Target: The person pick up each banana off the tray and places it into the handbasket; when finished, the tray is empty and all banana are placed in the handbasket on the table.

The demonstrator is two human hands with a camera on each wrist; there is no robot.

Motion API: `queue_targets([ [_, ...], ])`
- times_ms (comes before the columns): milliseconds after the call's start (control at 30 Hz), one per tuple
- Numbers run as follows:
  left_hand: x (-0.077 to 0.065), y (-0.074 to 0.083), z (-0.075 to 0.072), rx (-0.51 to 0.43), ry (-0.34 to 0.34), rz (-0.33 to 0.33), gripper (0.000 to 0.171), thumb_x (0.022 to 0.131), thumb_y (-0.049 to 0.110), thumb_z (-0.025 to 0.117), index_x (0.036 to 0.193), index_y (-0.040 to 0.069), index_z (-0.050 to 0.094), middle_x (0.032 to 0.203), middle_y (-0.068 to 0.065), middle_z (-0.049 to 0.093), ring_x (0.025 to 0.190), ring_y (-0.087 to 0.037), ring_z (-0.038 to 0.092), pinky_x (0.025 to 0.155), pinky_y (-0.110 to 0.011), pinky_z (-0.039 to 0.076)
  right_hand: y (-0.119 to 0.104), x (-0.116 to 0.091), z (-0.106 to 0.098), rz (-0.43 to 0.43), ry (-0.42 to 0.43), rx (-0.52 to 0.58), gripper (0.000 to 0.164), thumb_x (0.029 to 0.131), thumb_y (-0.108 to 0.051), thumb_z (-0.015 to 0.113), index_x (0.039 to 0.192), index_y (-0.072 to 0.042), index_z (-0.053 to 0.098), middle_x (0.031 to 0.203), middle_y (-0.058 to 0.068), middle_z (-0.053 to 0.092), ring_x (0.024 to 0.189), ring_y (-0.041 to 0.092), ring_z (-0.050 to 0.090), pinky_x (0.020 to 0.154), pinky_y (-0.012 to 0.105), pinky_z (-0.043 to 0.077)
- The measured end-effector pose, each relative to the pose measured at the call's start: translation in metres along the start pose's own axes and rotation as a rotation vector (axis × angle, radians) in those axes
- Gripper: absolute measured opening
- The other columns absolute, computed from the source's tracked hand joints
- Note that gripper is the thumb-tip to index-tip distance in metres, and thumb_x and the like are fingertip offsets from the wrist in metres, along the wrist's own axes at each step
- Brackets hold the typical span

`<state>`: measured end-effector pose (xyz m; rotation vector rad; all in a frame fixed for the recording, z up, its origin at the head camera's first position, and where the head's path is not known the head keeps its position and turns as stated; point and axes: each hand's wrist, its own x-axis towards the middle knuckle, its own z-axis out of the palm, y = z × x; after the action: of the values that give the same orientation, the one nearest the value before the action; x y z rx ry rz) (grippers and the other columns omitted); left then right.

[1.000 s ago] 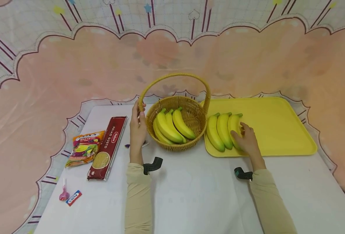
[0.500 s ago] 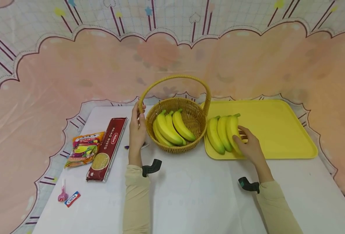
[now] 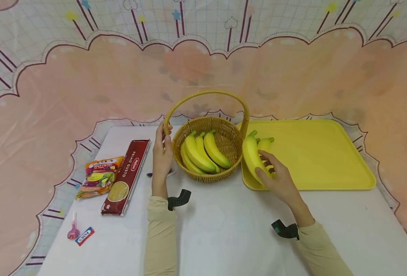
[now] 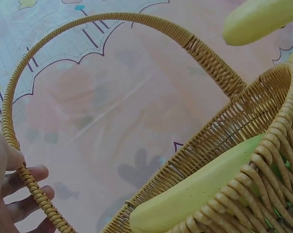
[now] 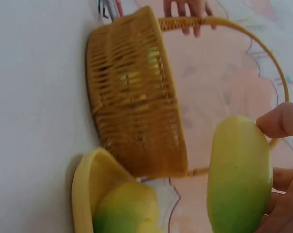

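My right hand point(image 3: 277, 176) grips a yellow banana point(image 3: 251, 155) with green ends, raised over the left end of the yellow tray point(image 3: 320, 153). Behind it, other bananas point(image 3: 266, 144) lie on the tray, partly hidden by the held one and the hand. Just left of the tray stands a wicker basket point(image 3: 231, 140) with several bananas point(image 3: 200, 155) inside. My left hand point(image 3: 162, 153) holds the left foot of the basket's tall handle point(image 3: 206, 92); in the left wrist view its thumb and fingers point(image 4: 27, 177) close round the woven handle.
Left of the basket lie a red spaghetti pack point(image 3: 127, 176) and an orange candy bag point(image 3: 100, 176). A pink lollipop point(image 3: 73, 232) and a small wrapped sweet point(image 3: 84, 236) are nearer the front left. A patterned curtain point(image 3: 203, 69) rises behind the white table point(image 3: 217, 230).
My right hand has taken the rightmost banana, lifted it from the tray and carried it left toward the basket. The left hand stays on the handle.
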<state>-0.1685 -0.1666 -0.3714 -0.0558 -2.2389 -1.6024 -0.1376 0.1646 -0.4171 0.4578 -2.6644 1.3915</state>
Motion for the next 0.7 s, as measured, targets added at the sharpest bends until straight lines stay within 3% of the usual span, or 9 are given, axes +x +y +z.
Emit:
queue_targets([
  [300,0.000,-0.001,-0.001,-0.005,0.002,0.015,0.047,0.102,0.008,0.035,0.148,0.008,0.027,0.136,-0.020,0.048,0.131,-0.034,0.043,0.111,-0.048,0.033,-0.026,0.030,0.026,-0.043,-0.070,0.017,0.054,0.092,-0.025,0.061,0.141,-0.011,0.042,0.124,0.009,0.058,0.107,0.022,0.053,0.082,0.036,0.044],
  [567,-0.001,-0.002,-0.001,-0.005,-0.010,0.012,0.047,0.102,0.010,0.035,0.148,0.006,0.026,0.137,-0.020,0.048,0.131,-0.033,0.043,0.111,-0.048,0.033,-0.041,0.064,0.055,0.043,-0.190,0.006,0.059,0.093,-0.038,0.057,0.144,-0.015,0.038,0.129,0.009,0.056,0.114,0.024,0.055,0.093,0.041,0.047],
  [700,0.000,-0.003,-0.002,-0.004,-0.005,0.025,0.047,0.102,0.009,0.035,0.148,0.008,0.027,0.136,-0.021,0.048,0.130,-0.034,0.044,0.110,-0.049,0.034,-0.045,0.087,0.070,0.075,-0.224,-0.041,0.058,0.093,-0.040,0.057,0.142,-0.015,0.040,0.127,0.009,0.057,0.110,0.025,0.056,0.092,0.041,0.048],
])
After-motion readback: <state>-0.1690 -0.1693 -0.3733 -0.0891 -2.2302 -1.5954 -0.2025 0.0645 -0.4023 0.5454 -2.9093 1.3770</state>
